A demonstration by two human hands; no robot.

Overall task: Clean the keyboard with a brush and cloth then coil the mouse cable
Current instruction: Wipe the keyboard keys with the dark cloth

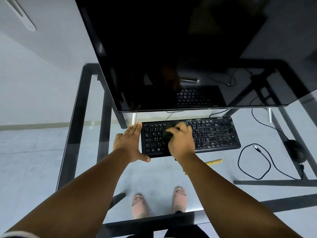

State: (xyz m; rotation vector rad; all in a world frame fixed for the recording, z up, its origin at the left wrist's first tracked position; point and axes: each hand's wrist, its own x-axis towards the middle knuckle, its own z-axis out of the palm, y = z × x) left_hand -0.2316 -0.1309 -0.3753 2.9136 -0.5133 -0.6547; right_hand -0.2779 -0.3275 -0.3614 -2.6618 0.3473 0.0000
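Black cloth (pixel 169 133) is lying bunched under the right hand (pixel 181 140) gripping it on the keyboard (pixel 214 134), while the left hand (pixel 130 143), fingers straight and together, is bracing the keyboard's left end.

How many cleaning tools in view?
2. A dark cloth under the right hand on the keyboard, and a brush, only its yellowish handle showing on the glass table behind the right forearm.

A single wide-angle view looks from the person's head, forward and steeply down onto the glass worktop with a black frame (pixel 82 107). It sits close above both forearms, with the black flat keyboard (pixel 216 134) mid-frame and the dark glossy monitor screen (pixel 171 48) filling the top.
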